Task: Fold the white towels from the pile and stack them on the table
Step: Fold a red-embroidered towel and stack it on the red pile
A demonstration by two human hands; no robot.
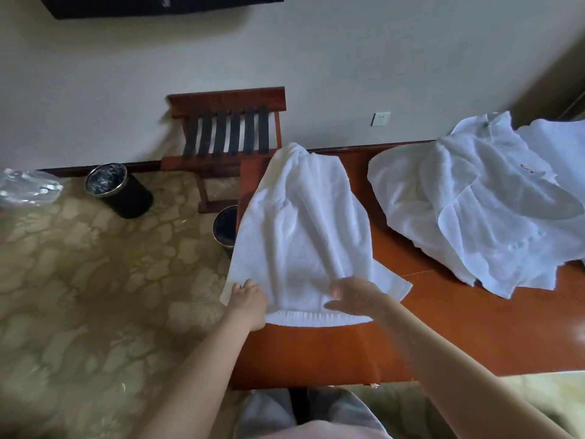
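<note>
left hand (250,297): fingers curled onto the near-left edge of the white towel (304,223). I read that as a grip on the cloth.
right hand (354,296): motion-blurred. Fingers look extended and laid flat on the towel's near edge, nothing pinched as far as I can see.
white towel: runs from my two hands away toward the wall, rumpled, far end bunched up. Its near edge forms a thick band between the hands, and its left side hangs over the table edge just beyond the left hand.
table (443,327): red-brown wood, under both hands, bare surface showing on the right-hand side.
towel pile (474,201): loose white heap right of and beyond the right hand, apart from the gripped towel with bare wood between them.
near bin (225,229): black, on the carpet just beyond the left hand, partly hidden by the towel's overhang.
far bin (118,190): black, further left, near the wall.
luggage rack (228,134): wooden with dark straps, against the wall beyond the towel's far end.
</note>
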